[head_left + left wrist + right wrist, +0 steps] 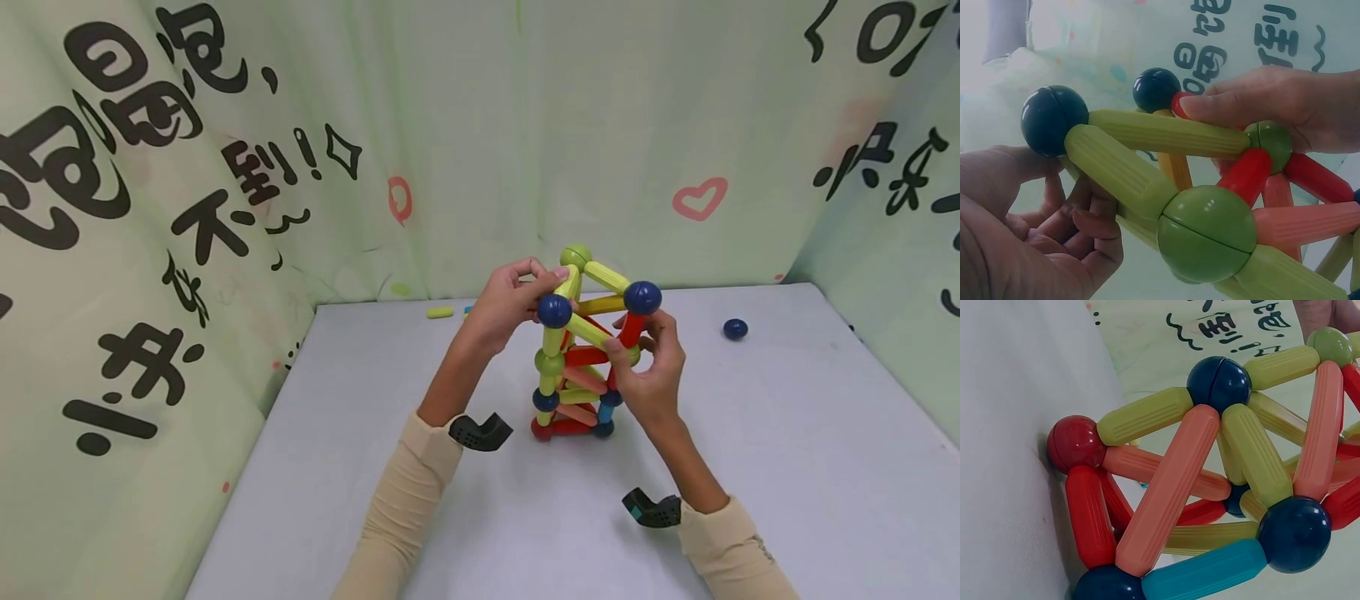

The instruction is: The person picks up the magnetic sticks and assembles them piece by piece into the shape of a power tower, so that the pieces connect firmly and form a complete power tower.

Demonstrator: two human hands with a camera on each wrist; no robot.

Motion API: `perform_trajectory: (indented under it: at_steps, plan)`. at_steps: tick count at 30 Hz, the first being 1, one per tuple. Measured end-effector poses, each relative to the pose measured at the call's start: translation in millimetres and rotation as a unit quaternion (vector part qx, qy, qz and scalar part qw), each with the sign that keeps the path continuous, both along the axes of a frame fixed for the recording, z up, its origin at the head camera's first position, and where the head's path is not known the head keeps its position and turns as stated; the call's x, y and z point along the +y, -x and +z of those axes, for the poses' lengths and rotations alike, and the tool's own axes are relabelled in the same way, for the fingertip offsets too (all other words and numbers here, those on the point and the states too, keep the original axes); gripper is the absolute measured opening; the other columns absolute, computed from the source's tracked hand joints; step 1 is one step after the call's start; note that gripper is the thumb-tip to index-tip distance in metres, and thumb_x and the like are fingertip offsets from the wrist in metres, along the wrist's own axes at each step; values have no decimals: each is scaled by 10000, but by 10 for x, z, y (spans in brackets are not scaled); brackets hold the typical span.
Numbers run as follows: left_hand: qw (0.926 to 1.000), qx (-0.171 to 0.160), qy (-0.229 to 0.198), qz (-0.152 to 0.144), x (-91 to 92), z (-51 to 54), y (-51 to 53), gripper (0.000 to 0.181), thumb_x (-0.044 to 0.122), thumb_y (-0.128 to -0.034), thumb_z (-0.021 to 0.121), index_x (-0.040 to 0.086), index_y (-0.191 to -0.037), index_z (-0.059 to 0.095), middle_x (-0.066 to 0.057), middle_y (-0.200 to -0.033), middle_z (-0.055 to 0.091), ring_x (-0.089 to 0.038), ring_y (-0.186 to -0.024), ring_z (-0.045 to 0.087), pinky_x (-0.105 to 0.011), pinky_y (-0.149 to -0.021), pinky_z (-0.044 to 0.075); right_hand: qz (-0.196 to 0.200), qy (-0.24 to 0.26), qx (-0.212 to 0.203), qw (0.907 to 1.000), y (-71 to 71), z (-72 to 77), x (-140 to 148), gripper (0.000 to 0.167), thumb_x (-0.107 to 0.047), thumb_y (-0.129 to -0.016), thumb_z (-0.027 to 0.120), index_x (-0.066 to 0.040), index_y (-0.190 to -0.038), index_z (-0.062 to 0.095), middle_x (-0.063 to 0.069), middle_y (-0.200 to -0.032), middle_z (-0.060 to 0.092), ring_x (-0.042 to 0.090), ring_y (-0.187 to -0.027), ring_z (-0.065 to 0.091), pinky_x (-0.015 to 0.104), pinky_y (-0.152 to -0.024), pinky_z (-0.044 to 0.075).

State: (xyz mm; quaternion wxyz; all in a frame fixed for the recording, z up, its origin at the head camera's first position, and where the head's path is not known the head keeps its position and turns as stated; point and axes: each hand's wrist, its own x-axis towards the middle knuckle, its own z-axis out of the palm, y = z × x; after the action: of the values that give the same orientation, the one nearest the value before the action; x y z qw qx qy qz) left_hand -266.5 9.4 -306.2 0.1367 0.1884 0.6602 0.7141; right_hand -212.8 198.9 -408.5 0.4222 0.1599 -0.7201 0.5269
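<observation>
A tower of coloured rods and balls stands on the table (360, 483). Its top has a light green ball (576, 257) at the back and two navy balls, one left (555, 311) and one right (642, 297). My left hand (510, 304) pinches the yellow-green rod (572, 282) behind the left navy ball. With thumb in front and fingers behind, my right hand (652, 379) grips the upper right side by the red rod (632, 329). Lower down, the right wrist view shows a red ball (1075, 444), salmon rods and a blue rod (1207, 578).
A loose navy ball (735, 329) lies on the right of the table. Toward the back left edge is a yellow-green rod (440, 312), and a small blue piece (467, 311) is partly hidden by my left hand. A printed curtain (465, 150) hangs behind the table.
</observation>
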Motion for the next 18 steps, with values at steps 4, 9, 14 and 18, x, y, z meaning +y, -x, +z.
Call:
perform_trajectory:
  at_steps: [4,9,14,18]
  plan:
    - [9999,124,88,8,-4,-10,20,234,233,-983,588,91,-808,524,-8,-709,686,-109,-636,630,-238,-574,405,152,-142,21,9998,-5,4,5,595,-325,-896,704,52,-1295,474,191,-1034,609,108,-1035,583,141,-881,475]
    - [9971,458,349,495,-78,-120,90,292,301,-1004,549,70,-826,538,-12,-687,575,-125,-599,519,-225,-565,398,376,-274,-88,9989,11,-45,51,658,-344,-868,737,61,-1305,460,234,-1052,598,65,-1043,563,134,-874,470]
    - [9838,582,976,1384,-278,-489,389,256,290,-1000,560,53,-912,593,-47,-725,650,-181,-658,617,-201,-585,454,520,-315,-646,9961,11,-164,101,675,-177,-827,785,79,-1325,408,95,-1058,593,10,-1012,540,115,-851,444]
    - [9484,502,2156,2270,-547,-964,686,195,231,-983,573,45,-1006,624,-115,-911,706,-260,-865,671,-248,-670,512,686,-434,-1562,9844,-106,-171,63,723,-13,-813,749,21,-1418,355,-189,-1130,537,1,-1003,541,114,-842,437]
